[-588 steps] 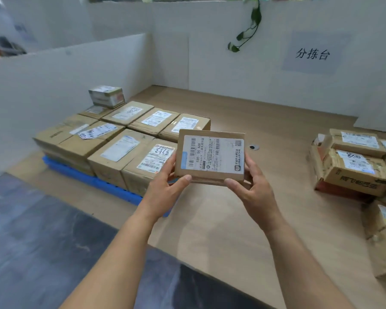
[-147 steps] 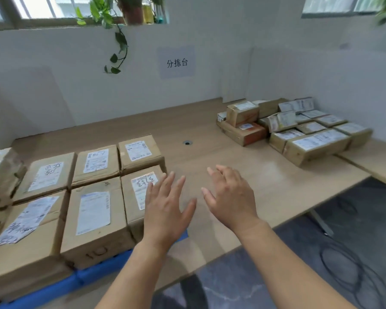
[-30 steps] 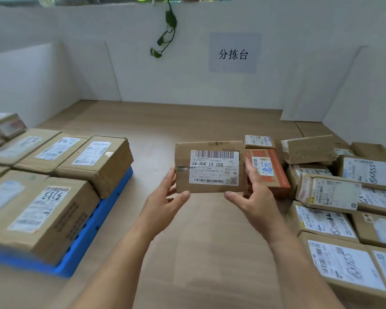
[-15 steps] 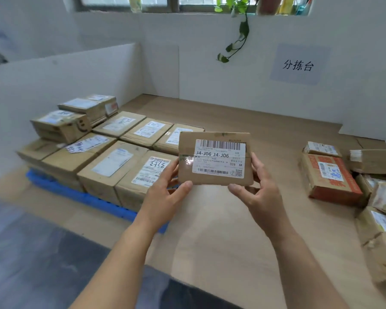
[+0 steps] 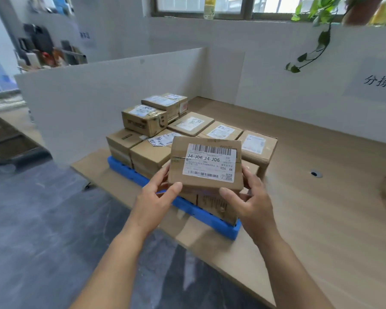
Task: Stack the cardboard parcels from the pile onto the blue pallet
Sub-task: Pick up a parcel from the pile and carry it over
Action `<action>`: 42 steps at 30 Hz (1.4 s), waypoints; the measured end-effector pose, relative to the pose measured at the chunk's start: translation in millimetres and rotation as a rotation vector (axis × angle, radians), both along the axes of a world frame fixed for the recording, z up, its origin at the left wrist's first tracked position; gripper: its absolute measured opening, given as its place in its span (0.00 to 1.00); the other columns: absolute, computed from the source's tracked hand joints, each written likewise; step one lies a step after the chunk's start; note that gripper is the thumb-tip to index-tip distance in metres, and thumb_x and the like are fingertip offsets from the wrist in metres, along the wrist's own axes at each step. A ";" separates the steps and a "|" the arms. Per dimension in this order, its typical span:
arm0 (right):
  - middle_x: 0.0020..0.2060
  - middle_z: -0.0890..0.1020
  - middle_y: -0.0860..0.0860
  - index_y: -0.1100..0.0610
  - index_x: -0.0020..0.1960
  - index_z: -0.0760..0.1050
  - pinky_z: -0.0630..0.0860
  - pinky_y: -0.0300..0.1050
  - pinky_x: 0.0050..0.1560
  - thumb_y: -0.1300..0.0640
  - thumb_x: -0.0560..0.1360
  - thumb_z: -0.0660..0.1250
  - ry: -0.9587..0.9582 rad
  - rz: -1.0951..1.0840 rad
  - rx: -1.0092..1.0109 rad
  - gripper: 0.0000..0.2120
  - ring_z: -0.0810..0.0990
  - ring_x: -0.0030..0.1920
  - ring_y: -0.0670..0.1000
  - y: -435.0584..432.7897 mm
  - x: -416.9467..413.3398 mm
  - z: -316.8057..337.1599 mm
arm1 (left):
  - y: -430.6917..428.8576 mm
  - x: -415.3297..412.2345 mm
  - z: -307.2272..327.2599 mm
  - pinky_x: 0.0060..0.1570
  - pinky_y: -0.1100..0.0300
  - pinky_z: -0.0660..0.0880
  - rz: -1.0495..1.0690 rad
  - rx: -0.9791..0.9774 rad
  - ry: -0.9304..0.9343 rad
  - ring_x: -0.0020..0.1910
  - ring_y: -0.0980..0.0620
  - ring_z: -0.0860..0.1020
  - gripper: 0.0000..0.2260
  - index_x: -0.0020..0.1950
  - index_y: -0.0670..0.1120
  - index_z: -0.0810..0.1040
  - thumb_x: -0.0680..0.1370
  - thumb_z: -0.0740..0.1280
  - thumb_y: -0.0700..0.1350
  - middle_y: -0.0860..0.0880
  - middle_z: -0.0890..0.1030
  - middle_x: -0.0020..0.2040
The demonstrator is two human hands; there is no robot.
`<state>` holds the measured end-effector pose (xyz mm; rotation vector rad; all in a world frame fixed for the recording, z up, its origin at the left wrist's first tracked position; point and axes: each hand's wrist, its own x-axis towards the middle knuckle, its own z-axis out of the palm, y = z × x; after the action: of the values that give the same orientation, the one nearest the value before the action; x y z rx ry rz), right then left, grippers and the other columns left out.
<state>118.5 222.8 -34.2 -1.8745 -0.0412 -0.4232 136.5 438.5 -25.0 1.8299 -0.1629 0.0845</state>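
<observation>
- Head view: left hand [image 5: 157, 198] and right hand [image 5: 251, 201] clamp the labelled parcel [image 5: 206, 165] by its sides, above the parcels on the blue pallet [image 5: 212, 216].
- Risk: released off-centre there, it could tip and slide off.

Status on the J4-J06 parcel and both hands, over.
Left hand and right hand both grip the J4-J06 parcel. Held over the blue pallet, not yet down. Two upper parcels at far corner.
</observation>
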 end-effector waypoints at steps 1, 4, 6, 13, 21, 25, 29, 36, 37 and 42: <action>0.61 0.76 0.46 0.47 0.71 0.66 0.80 0.48 0.52 0.41 0.66 0.71 -0.001 0.002 -0.005 0.36 0.76 0.61 0.48 8.2 6.1 -1.4 | 7.6 3.6 -1.2 0.58 0.65 0.69 0.012 -0.007 0.003 0.59 0.67 0.74 0.26 0.69 0.63 0.68 0.71 0.66 0.58 0.64 0.77 0.59; 0.59 0.76 0.46 0.48 0.71 0.67 0.80 0.46 0.50 0.40 0.65 0.69 -0.029 0.018 -0.012 0.36 0.76 0.60 0.45 33.0 27.4 -7.7 | 30.4 18.3 -6.7 0.58 0.66 0.68 0.057 -0.009 0.013 0.59 0.68 0.73 0.27 0.69 0.64 0.68 0.69 0.65 0.60 0.64 0.77 0.60; 0.59 0.76 0.45 0.47 0.71 0.67 0.80 0.46 0.50 0.39 0.65 0.68 -0.039 0.029 -0.019 0.36 0.75 0.60 0.44 50.0 45.0 -11.8 | 46.2 33.2 -9.6 0.62 0.62 0.68 0.091 -0.021 0.023 0.60 0.67 0.73 0.26 0.67 0.67 0.69 0.68 0.65 0.62 0.66 0.78 0.59; 0.58 0.74 0.42 0.44 0.70 0.65 0.78 0.46 0.56 0.42 0.67 0.70 -0.039 0.036 -0.045 0.33 0.73 0.59 0.41 99.6 110.0 -19.8 | 91.7 96.8 -2.3 0.67 0.51 0.68 0.135 -0.035 0.043 0.61 0.64 0.74 0.23 0.61 0.71 0.70 0.66 0.64 0.63 0.64 0.79 0.58; 0.54 0.73 0.42 0.49 0.73 0.65 0.74 0.30 0.51 0.60 0.71 0.72 -0.020 0.011 -0.120 0.32 0.71 0.57 0.38 129.9 169.1 -29.4 | 121.0 162.7 -6.9 0.66 0.48 0.69 0.093 -0.062 0.033 0.60 0.60 0.76 0.20 0.60 0.70 0.72 0.68 0.64 0.61 0.61 0.80 0.57; 0.60 0.74 0.46 0.47 0.73 0.62 0.76 0.46 0.59 0.60 0.72 0.71 0.007 -0.004 -0.163 0.34 0.71 0.62 0.44 149.2 183.9 -32.8 | 141.4 185.0 -11.3 0.66 0.52 0.69 0.063 -0.045 0.059 0.60 0.61 0.76 0.23 0.61 0.69 0.70 0.67 0.65 0.60 0.62 0.80 0.56; 0.63 0.73 0.47 0.49 0.73 0.63 0.75 0.52 0.59 0.58 0.72 0.72 -0.010 -0.048 -0.213 0.33 0.71 0.63 0.46 182.0 205.1 -32.2 | 177.5 216.4 -15.3 0.66 0.50 0.69 0.017 0.059 0.086 0.62 0.59 0.74 0.33 0.71 0.62 0.65 0.66 0.65 0.57 0.63 0.78 0.59; 0.57 0.74 0.49 0.51 0.74 0.62 0.75 0.53 0.55 0.54 0.73 0.71 0.038 -0.192 -0.273 0.33 0.73 0.58 0.49 252.5 239.4 -34.2 | 237.1 283.4 -15.7 0.54 0.63 0.73 -0.034 0.144 0.085 0.54 0.63 0.77 0.20 0.62 0.60 0.74 0.77 0.64 0.36 0.59 0.81 0.52; 0.57 0.74 0.49 0.52 0.74 0.61 0.75 0.53 0.55 0.54 0.73 0.71 0.047 -0.207 -0.285 0.33 0.73 0.58 0.49 260.7 244.8 -33.1 | 244.2 293.1 -15.1 0.52 0.65 0.72 -0.059 0.140 0.083 0.54 0.63 0.77 0.20 0.61 0.61 0.74 0.78 0.64 0.37 0.59 0.81 0.52; 0.58 0.74 0.49 0.52 0.75 0.60 0.75 0.53 0.55 0.53 0.74 0.70 0.101 -0.309 -0.321 0.33 0.72 0.58 0.49 293.6 265.2 -36.2 | 271.3 337.7 -21.9 0.54 0.65 0.71 -0.169 0.143 0.081 0.56 0.61 0.76 0.19 0.67 0.57 0.72 0.78 0.65 0.41 0.59 0.80 0.55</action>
<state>383.7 516.4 -70.4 -2.2259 0.2659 -0.5577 474.2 709.8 -46.8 1.9506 -0.2715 -0.1219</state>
